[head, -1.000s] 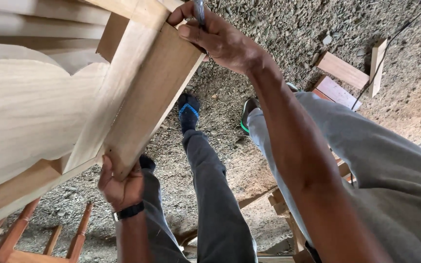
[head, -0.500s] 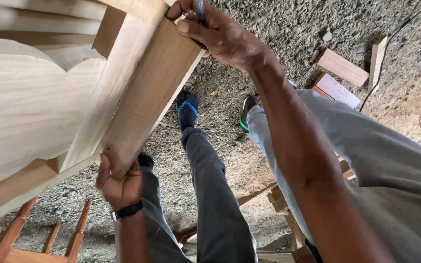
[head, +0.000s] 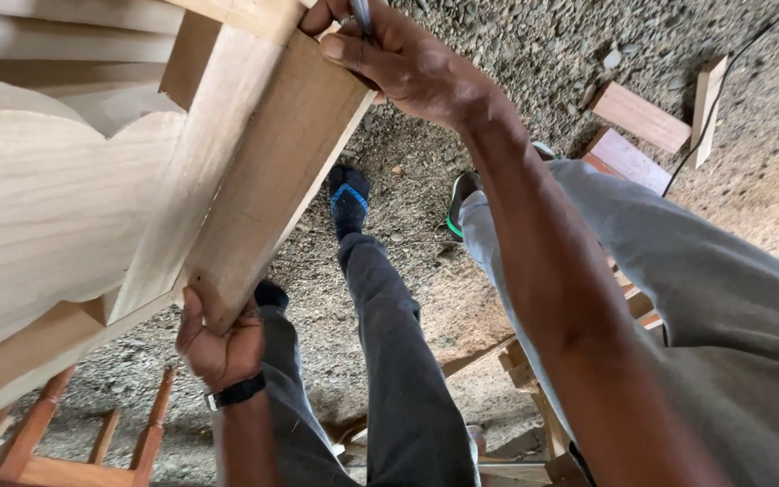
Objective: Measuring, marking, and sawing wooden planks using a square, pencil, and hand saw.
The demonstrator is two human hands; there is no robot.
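Pale wooden frame [head: 254, 171] tilted at upper left, left hand [head: 218, 343] gripping its near lower corner from below, right hand [head: 398, 54] pinching a slim dark tool [head: 361, 13] at its far top edge, fingers closed round both.

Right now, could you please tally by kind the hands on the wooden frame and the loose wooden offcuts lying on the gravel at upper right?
Hands on the wooden frame: 2, the left hand at its lower corner and the right hand at its top, with a thin tool
Loose wooden offcuts on the gravel: 3
Total: 5
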